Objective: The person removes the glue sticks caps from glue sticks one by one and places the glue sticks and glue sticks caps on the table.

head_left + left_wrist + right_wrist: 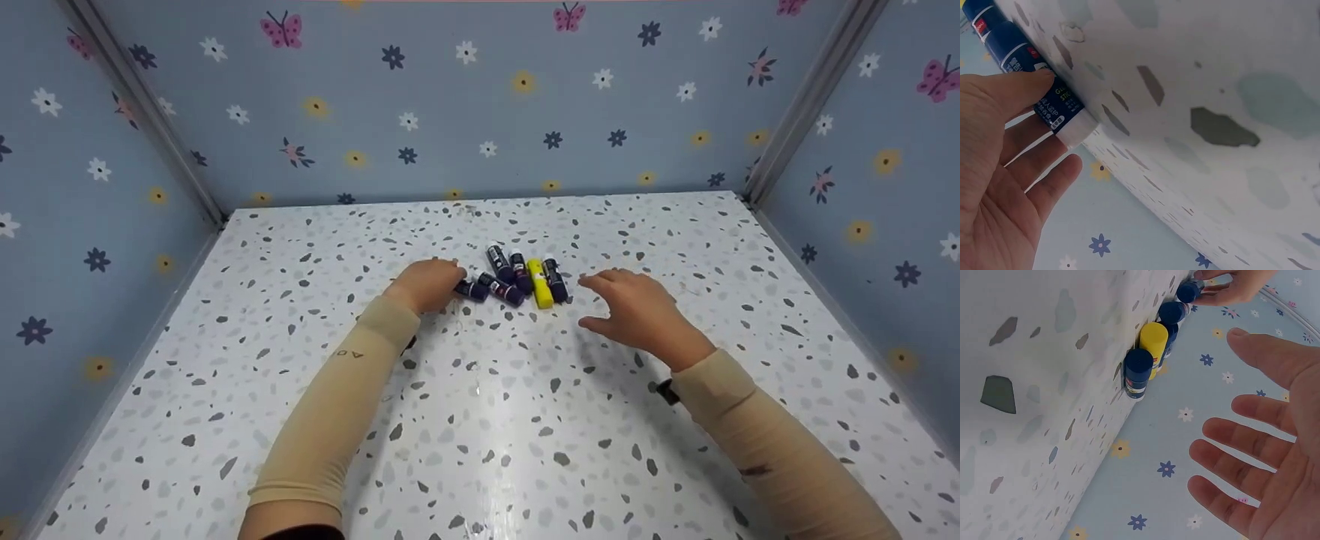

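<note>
My left hand (426, 285) pinches a dark blue glue stick (1064, 107) with a white end, thumb on its label and fingers behind it. The stick lies at the left end of a small group on the speckled table. Beside it lies another dark glue stick (501, 289), tilted. Two more, a glue stick (499, 262) and a second dark glue stick (520, 271), lie just behind. Further right are a yellow glue stick (540, 285) and a dark glue stick (555, 280), side by side. My right hand (634, 307) hovers right of the group, fingers spread, holding nothing.
The white speckled tabletop (480, 420) runs back to a blue flowered panel (450, 97). Similar flowered panels stand along the left side (60, 300) and right side (900, 225), with grey metal posts (814, 97) at the corners.
</note>
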A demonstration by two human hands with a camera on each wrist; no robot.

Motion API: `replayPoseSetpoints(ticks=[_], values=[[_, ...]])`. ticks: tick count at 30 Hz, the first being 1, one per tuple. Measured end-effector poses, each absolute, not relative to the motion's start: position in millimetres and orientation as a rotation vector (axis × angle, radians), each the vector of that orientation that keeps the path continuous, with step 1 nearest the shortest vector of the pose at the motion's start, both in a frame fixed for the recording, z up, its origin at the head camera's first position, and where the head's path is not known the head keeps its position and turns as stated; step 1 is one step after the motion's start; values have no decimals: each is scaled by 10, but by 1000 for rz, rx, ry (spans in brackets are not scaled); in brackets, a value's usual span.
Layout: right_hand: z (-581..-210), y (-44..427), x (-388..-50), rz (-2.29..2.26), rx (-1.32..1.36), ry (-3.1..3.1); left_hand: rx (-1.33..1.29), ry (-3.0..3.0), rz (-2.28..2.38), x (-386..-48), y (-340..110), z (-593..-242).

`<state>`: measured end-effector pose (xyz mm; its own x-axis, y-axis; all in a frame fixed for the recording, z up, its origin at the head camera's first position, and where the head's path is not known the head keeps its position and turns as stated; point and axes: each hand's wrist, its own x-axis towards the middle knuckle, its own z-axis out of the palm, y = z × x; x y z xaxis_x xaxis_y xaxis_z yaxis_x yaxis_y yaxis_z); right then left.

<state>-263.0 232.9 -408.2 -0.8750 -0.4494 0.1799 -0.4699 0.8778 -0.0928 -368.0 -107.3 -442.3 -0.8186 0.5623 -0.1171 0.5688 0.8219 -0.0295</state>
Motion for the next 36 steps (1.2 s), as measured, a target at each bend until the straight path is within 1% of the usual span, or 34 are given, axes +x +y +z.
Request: replayPoseSetpoints(ticks=[9, 19, 25, 32, 36], values=[[-4098, 2327, -2642, 190, 701, -2914, 884, 2878, -130, -3693, -1060, -4447], [-4010, 2337, -2768, 218, 706, -2894, 916, 2912, -110, -3645, -1135, -4375], [-3876, 2318, -2826, 210, 721, -2862, 937, 2943, -88, -3594, -1158, -4211], [-3664, 2161, -2901, 192, 706, -2894, 939, 2997, -17, -3476, -1074, -3943], [-3559, 2061, -2919, 190, 721, -2888, 1006, 3025, 18, -3378, -994, -3812]])
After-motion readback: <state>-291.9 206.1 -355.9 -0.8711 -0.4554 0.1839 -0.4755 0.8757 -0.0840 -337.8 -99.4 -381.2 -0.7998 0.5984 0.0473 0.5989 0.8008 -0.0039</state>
